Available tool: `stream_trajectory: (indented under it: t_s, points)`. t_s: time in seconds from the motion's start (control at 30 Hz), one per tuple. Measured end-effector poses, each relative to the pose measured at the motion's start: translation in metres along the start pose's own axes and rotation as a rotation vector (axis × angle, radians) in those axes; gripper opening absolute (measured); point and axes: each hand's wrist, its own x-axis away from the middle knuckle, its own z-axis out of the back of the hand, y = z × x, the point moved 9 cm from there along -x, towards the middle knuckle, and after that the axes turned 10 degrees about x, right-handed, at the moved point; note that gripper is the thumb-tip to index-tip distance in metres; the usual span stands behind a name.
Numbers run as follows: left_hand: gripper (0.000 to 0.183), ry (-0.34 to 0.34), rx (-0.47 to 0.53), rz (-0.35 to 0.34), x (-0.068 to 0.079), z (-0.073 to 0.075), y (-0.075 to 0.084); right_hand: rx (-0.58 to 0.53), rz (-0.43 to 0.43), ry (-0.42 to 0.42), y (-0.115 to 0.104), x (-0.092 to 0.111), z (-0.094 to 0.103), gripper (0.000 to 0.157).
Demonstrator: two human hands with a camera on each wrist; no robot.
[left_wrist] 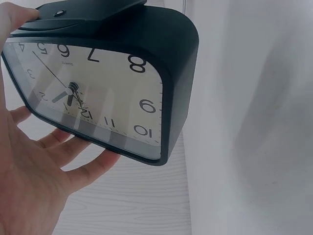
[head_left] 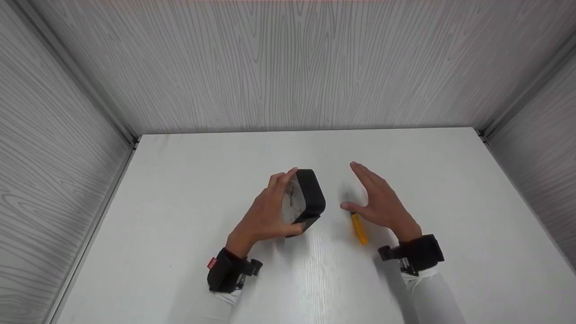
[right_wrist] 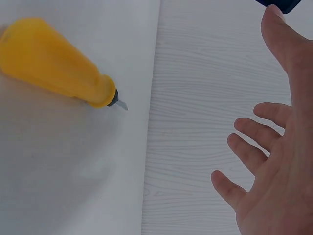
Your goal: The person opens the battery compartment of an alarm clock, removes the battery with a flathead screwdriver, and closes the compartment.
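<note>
A black alarm clock [head_left: 311, 191] with a white face [left_wrist: 112, 93] is gripped in my left hand [head_left: 265, 216], thumb on one side and fingers on the opposite one. In the left wrist view its numerals appear upside down, and the fingers [left_wrist: 93, 169] press along the lower edge. My right hand [head_left: 382, 202] is held apart from the clock, thumb and fingers spread with nothing between them. Close to that thumb lies a screwdriver with a yellow handle [head_left: 359, 229]; the right wrist view shows its short metal tip [right_wrist: 122, 105] partly.
The white tabletop [head_left: 202, 171] carries the screwdriver. Grey wood-grain panels rise behind it [head_left: 288, 67] and at the left [head_left: 54, 157] and right [head_left: 535, 148]. Dark straps with cameras sit on both wrists.
</note>
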Motion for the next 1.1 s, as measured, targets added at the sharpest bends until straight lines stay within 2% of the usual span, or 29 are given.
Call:
stream_trajectory:
  t_s: [0.17, 0.27, 0.4, 0.5, 0.8, 1.1]
  points:
    - [0.114, 0.002, 0.015, 0.007, 0.0, -0.002, -0.002, -0.111, -0.018, -0.06, -0.006, 0.002, -0.009, 0.092]
    - [0.114, -0.001, 0.05, 0.016, 0.0, -0.003, -0.004, -0.135, 0.007, -0.081, -0.013, 0.003, -0.014, 0.095]
    - [0.112, -0.001, 0.099, 0.013, 0.0, -0.004, -0.006, -0.245, 0.04, -0.127, -0.023, 0.004, -0.023, 0.102]
    - [0.111, -0.004, 0.122, -0.007, 0.001, -0.005, -0.005, -0.319, 0.064, -0.152, -0.031, 0.005, -0.029, 0.107]
    - [0.111, -0.004, 0.212, -0.06, 0.004, -0.007, 0.0, -0.367, 0.118, -0.188, -0.049, 0.009, -0.043, 0.113]
    - [0.111, 0.024, 0.23, -0.147, 0.008, -0.004, 0.011, -0.475, 0.152, -0.211, -0.057, 0.014, -0.053, 0.117]
